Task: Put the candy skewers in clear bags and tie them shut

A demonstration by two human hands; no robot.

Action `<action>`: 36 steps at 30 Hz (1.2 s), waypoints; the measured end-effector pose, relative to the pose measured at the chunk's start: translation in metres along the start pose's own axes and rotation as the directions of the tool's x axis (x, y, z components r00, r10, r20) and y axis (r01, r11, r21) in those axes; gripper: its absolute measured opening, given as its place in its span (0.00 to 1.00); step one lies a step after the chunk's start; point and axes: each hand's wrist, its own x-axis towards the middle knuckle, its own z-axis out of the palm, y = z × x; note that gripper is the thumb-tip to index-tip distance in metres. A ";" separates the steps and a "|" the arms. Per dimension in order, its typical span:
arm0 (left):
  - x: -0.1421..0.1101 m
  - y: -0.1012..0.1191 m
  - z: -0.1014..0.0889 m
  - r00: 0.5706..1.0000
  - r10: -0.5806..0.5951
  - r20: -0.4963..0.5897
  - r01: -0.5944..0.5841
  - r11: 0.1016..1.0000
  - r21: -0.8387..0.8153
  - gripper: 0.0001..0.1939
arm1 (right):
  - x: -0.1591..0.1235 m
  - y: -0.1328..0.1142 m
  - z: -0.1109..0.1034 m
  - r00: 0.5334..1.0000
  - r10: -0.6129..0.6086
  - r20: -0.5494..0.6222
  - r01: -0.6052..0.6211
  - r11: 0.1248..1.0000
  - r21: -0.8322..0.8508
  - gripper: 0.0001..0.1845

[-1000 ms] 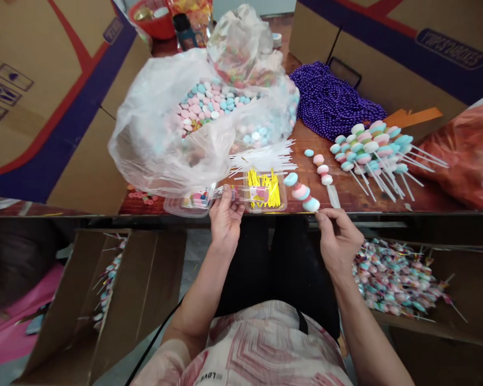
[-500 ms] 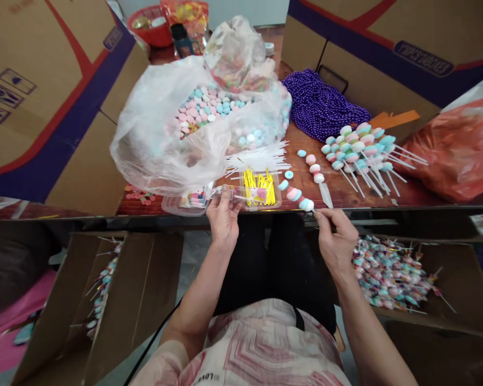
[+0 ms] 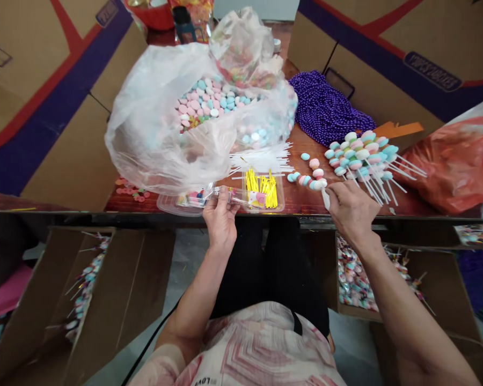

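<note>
My left hand (image 3: pixel 220 222) is at the table's front edge, thumb and fingers closed on a clear printed plastic sleeve (image 3: pixel 241 197). The sleeve stretches right across a clear tray of yellow twist ties (image 3: pixel 261 186). My right hand (image 3: pixel 352 210) is closed at the end of a candy skewer (image 3: pixel 306 180), which lies low over the table with pink, blue and white candies threaded on it. Its stick is hidden by the fingers. Just behind is another short row of candies (image 3: pixel 316 167). To the right lies a pile of candy skewers (image 3: pixel 362 150) with white sticks.
A large plastic bag of candies (image 3: pixel 153 118) fills the table's left middle, with white sticks (image 3: pixel 261 160) before it. Purple bead strings (image 3: pixel 326 107) lie behind. Cardboard boxes (image 3: pixel 386 59) flank the table. Below, an open box (image 3: pixel 426 279) holds wrapped skewers.
My right hand has moved right and away from me, bringing the candy skewer in beside the other row of candies. My left hand keeps hold of the sleeve. The camera view has shifted slightly.
</note>
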 end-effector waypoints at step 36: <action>0.007 0.004 -0.018 0.997 -0.070 -0.037 0.066 0.993 -0.093 0.22 | 0.181 -0.056 0.019 0.641 -0.439 0.629 0.636 0.763 -0.116 0.34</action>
